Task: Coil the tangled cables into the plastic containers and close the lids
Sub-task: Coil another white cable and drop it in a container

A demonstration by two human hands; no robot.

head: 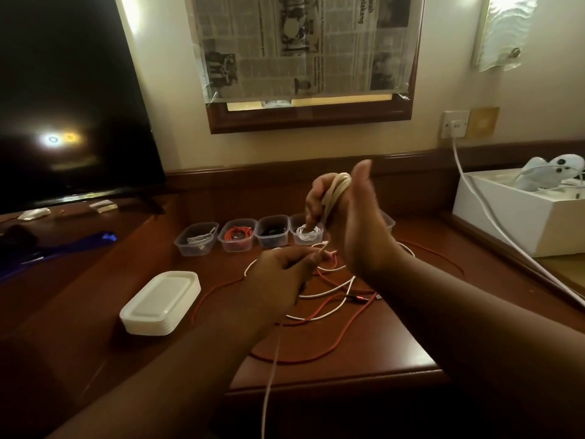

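Observation:
My right hand [348,217] is raised over the table with loops of a white cable [340,185] wound around its fingers. My left hand [285,270] pinches the free run of that same cable, which trails down off the table's front edge. A row of clear plastic containers [196,240] stands behind: one holds a white cable, one a red cable [238,237], one a dark cable [272,232], one a coiled white cable [308,232]. A fifth container is mostly hidden behind my right hand. Tangled red and white cables [332,296] lie on the table.
A stack of white lids [161,302] sits at the left front of the wooden table [395,343]. A dark television [63,106] stands at the left. A white box [519,223] with a device sits at the right, a white cord running from the wall socket [454,124].

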